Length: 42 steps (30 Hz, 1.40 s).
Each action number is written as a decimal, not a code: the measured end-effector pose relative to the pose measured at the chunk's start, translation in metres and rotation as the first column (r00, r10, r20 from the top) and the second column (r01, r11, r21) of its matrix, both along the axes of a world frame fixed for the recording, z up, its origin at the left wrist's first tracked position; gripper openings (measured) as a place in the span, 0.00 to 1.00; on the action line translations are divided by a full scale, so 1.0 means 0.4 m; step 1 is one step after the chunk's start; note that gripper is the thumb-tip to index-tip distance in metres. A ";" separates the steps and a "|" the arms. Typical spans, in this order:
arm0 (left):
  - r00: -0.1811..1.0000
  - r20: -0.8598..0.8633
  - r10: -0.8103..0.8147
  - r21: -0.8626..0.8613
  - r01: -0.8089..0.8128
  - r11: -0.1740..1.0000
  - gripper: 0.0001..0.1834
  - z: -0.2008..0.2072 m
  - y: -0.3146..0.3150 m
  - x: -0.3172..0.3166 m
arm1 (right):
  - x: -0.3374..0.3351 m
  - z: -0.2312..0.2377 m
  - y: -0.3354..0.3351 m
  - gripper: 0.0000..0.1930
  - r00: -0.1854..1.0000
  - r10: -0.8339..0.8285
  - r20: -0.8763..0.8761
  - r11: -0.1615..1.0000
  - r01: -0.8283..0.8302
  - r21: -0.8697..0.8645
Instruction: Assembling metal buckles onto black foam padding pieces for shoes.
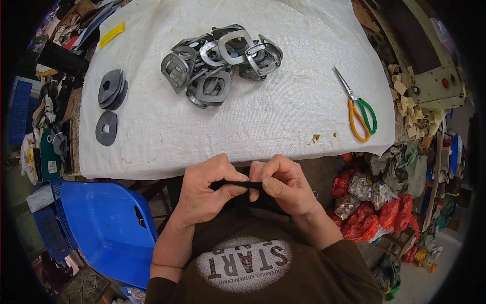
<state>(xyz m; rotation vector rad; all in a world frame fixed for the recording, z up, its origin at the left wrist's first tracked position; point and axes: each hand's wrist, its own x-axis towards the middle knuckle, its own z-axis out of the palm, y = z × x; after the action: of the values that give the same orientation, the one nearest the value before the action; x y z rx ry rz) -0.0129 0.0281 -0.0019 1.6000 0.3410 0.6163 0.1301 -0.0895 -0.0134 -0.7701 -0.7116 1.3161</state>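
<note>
Close to my body, just off the near edge of the table, both hands pinch one thin black piece (247,184) between them. My left hand (205,185) grips its left end, thumb and fingers pressed together. Its right end is in my right hand (287,185), also closed. The fingers cover most of it, so its kind cannot be told. Further off on the table lies a heap of grey metal frames (213,87), rounded squares with open centres. To the left are a small stack of dark grey flat pads (107,88) and a single pad (106,136) with a central hole.
White woven sheeting (283,116) covers the table. Scissors (353,95) with orange and green handles lie at the right, a yellow strip (112,35) at the far left. A blue plastic tub or seat (104,228) stands left; red bags (362,225) and a green machine (438,86) are right.
</note>
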 end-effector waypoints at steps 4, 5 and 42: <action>0.994 0.100 -0.039 0.133 0.025 0.991 0.07 0.011 0.000 0.012 | -0.019 0.006 -0.007 0.07 0.964 -0.048 -0.263 0.962 -0.026 -0.270; 0.994 0.100 -0.038 0.132 0.025 0.991 0.07 0.016 0.001 0.013 | -0.017 0.007 -0.010 0.07 0.961 -0.017 -0.277 0.976 -0.044 -0.212; 0.992 0.042 0.122 -0.630 -0.068 0.773 0.15 -0.044 -0.047 0.005 | -0.054 -0.012 -0.002 0.09 0.937 -0.079 -0.340 0.994 0.049 -0.097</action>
<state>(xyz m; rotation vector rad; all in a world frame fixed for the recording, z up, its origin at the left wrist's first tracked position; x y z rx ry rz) -0.0110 0.0094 -0.0194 0.9089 0.5103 0.5623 0.1083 -0.0903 -0.0180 -0.6055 -0.3488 1.3842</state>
